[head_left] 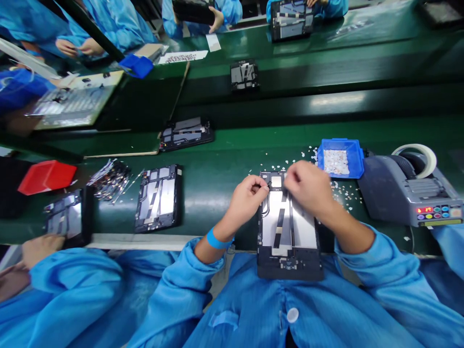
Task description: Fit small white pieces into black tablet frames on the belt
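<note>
An opened tablet (268,227), its silver battery area and dark strips exposed, lies face down in front of me, its near end jutting over the bench edge. At its upper left corner my left hand (249,194) is closed, thumb and forefinger pinched; whatever is between them is too small to name. My right hand (309,186) is curled closed over the upper right part, a little blurred by motion. Its fingertips are partly hidden, so I cannot make out anything in them. Small white bits lie scattered on the bench beyond the tablet.
A blue bin (357,159) of white bits stands right, beside a grey tape dispenser (389,193). Left are another opened tablet (157,198), a pile of thin strips (110,181) and a red bin (47,177). A co-worker's hand (41,249) touches a tablet at far left. More co-workers sit opposite.
</note>
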The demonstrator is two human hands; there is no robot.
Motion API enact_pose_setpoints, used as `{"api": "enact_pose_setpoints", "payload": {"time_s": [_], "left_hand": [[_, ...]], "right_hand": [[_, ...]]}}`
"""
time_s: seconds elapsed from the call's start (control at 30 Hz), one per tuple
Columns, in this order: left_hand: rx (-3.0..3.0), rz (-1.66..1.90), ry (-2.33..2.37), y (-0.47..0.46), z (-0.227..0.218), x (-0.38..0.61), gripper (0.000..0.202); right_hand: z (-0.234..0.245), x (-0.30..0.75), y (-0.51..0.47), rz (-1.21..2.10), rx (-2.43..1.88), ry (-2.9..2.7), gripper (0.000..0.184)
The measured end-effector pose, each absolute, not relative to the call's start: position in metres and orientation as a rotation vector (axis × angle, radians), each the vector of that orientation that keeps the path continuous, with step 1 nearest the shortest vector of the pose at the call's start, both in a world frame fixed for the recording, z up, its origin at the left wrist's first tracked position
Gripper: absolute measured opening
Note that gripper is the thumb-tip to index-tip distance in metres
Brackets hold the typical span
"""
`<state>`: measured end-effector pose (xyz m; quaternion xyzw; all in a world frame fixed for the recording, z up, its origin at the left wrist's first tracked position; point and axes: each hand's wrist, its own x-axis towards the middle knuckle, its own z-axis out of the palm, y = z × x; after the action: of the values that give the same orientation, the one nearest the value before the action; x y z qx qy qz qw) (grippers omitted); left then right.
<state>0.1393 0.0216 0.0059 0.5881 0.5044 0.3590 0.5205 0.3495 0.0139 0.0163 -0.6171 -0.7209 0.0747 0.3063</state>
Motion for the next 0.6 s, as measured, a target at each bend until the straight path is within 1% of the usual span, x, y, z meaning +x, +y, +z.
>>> {"api": "enact_pose_setpoints", "payload": {"time_s": [0.1, 0.17, 0.2, 0.23, 0.3, 0.37, 0.43, 0.5, 0.6], "left_hand": [[1.392, 0.932, 1.229, 0.025, 0.003, 0.137, 0.009], [1.361, 0.952, 1.251, 0.027, 0.0, 0.137, 0.009], [1.344, 0.958, 1.262, 0.029, -0.001, 0.137, 0.009], [1.328, 0.962, 1.27, 0.03, -0.002, 0.138, 0.009], [1.3, 0.966, 1.278, 0.032, -0.003, 0.139, 0.009], [1.285, 0.964, 1.277, 0.034, -0.003, 0.14, 0.008], [1.279, 0.962, 1.272, 0.034, -0.002, 0.14, 0.008], [1.276, 0.959, 1.271, 0.033, -0.002, 0.14, 0.008], [1.284, 0.964, 1.297, 0.029, -0.002, 0.14, 0.007]], "right_hand": [[0.023, 0.415, 0.022, 0.085, -2.032, -1.756, 0.014], [0.022, 0.451, 0.026, 0.058, -2.317, -1.734, 0.019], [0.02, 0.459, 0.026, 0.044, -2.375, -1.753, 0.022], [0.017, 0.46, 0.025, 0.037, -2.355, -1.799, 0.024], [0.013, 0.439, 0.019, 0.068, -2.12, -1.93, 0.027], [0.011, 0.4, 0.012, 0.173, -1.803, -2.048, 0.024], [0.01, 0.358, 0.008, 0.271, -1.604, -2.105, 0.021], [0.008, 0.328, 0.008, 0.305, -1.532, -2.117, 0.02], [0.005, 0.312, 0.012, 0.312, -1.539, -2.107, 0.016]]}}
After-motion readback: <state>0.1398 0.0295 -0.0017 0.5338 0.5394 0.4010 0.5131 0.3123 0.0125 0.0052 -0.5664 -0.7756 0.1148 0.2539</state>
